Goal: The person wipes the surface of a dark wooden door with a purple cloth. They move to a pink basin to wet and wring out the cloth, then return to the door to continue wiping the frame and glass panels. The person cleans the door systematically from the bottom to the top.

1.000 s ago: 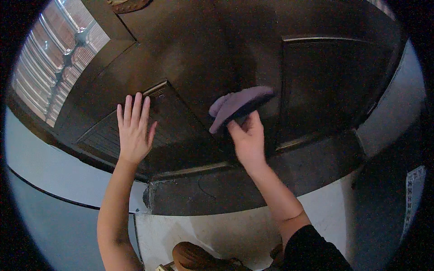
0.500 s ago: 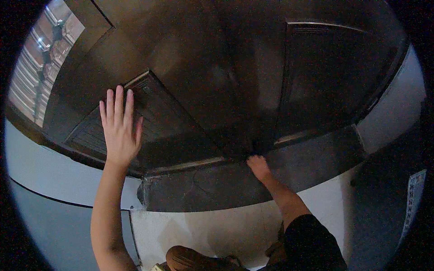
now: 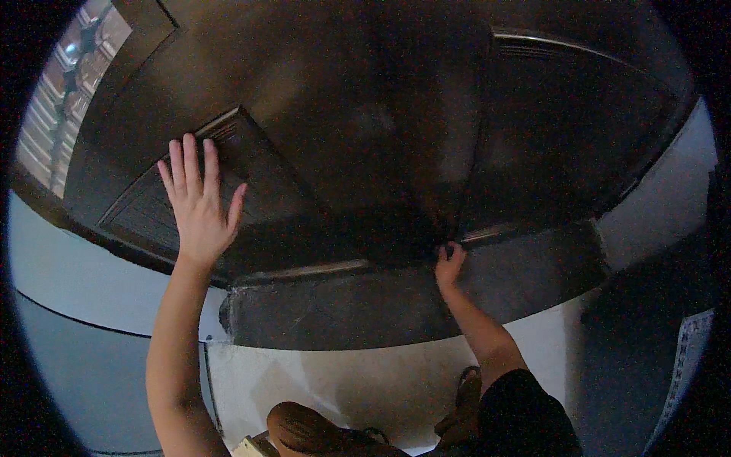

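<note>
A dark brown panelled double door [image 3: 304, 152] fills most of the view. My left hand [image 3: 199, 209] lies against its left part with the fingers straight and spread, over the corner of a recessed panel. My right hand [image 3: 450, 265] is low at the middle of the door, close to where the two leaves meet. Its thumb and fingers are curled together around a small dark spot there. What it grips, if anything, is lost in the shadow.
A dark stone-like sill [image 3: 335, 312] runs under the door. A pale floor [image 3: 365, 381] lies below, with my knee and sandalled feet. Bright shiny folds [image 3: 57, 114] show at upper left. A blue-grey panel [image 3: 91, 373] stands at lower left, and a dark panel [image 3: 632, 343] at right.
My right hand has shifted slightly up and right, and its fingers and thumb now show in a pinch. My left hand stays flat on the door, its thumb spread wider. The view has moved a little.
</note>
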A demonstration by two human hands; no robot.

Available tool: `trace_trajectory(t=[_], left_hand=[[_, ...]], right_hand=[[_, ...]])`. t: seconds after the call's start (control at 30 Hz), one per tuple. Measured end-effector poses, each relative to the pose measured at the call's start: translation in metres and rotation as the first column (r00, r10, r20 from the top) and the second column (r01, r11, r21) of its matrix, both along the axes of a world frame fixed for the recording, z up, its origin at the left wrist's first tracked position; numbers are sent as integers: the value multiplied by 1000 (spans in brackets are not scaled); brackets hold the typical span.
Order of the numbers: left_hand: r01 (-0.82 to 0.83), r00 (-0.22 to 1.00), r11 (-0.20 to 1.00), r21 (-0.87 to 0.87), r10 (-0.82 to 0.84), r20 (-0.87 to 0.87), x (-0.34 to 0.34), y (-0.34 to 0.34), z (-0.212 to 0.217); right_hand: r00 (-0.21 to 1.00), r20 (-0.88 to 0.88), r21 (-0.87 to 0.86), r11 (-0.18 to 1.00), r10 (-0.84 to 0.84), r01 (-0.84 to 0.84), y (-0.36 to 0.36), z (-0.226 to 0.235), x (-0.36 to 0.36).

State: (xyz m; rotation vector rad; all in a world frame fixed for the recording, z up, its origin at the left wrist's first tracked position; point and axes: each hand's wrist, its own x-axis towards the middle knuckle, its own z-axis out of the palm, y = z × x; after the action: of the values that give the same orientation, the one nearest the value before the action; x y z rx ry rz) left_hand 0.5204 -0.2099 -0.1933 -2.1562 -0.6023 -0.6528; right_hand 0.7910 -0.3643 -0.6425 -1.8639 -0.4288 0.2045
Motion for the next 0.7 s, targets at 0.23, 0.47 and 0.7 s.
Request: trace_trajectory(t=[0.23, 0.47, 0.7], left_hand=[[25, 1000, 997, -77, -25, 10, -8, -19, 17], [74, 996, 958, -276, -83, -19, -36, -69, 50], [-103, 976, 813, -573, 194, 99, -218, -97, -42]], right_hand=[[619, 507, -181, 777, 599, -603, -26, 84, -80], [-314, 585, -807, 499, 748, -314, -30, 48, -55], [-430, 578, -802, 386, 693, -456, -55, 173, -117]])
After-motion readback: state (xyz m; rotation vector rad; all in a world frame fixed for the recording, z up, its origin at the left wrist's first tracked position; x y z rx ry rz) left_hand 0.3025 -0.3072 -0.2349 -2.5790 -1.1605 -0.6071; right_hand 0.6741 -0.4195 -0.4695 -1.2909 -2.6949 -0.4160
